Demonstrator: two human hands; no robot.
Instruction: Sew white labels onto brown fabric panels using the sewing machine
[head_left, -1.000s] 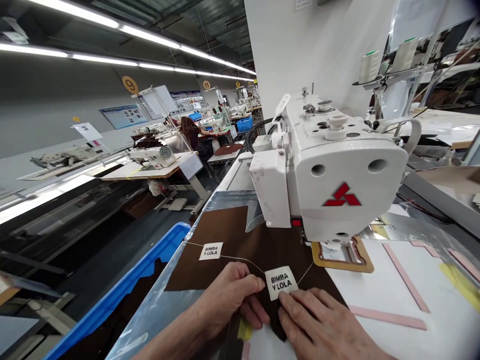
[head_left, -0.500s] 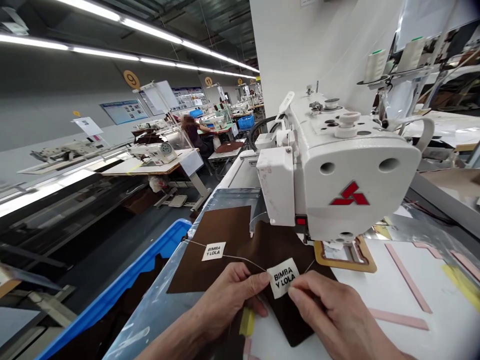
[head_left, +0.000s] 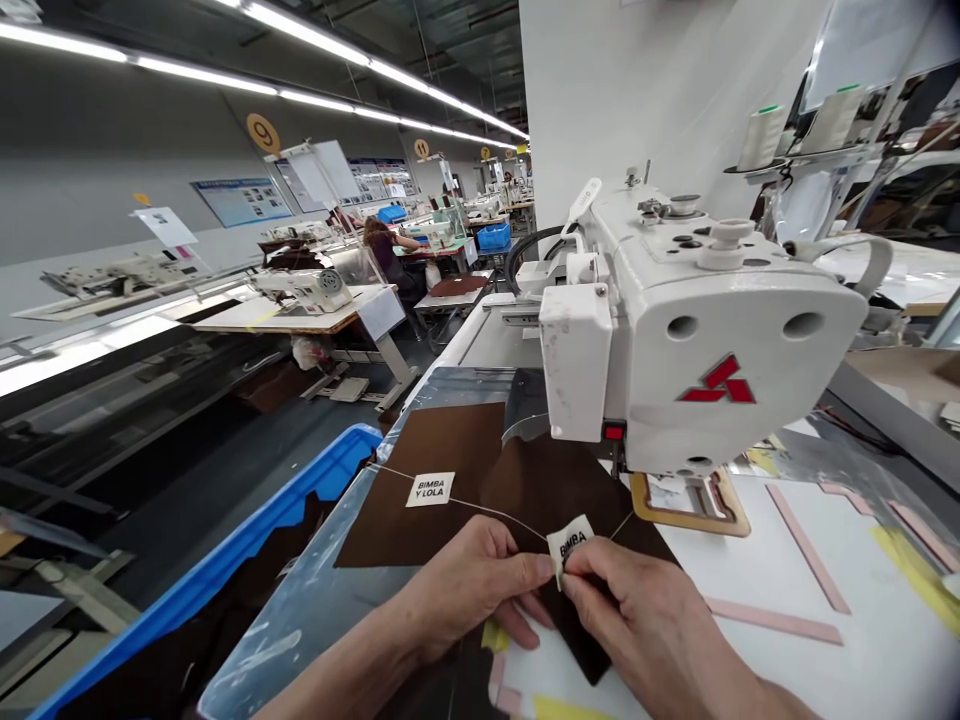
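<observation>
Over brown fabric (head_left: 555, 470), bent white label (head_left: 567, 536)

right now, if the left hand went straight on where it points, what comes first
The left hand would likely meet the white BIMBA Y LOLA label between it and the right hand, then that hand; depth is unclear.

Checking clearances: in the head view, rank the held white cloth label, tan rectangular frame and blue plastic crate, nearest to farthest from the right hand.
1. White cloth label: pinched by the right hand.
2. Tan rectangular frame: ahead, below the white sewing-machine head.
3. Blue plastic crate: on the left.
</observation>
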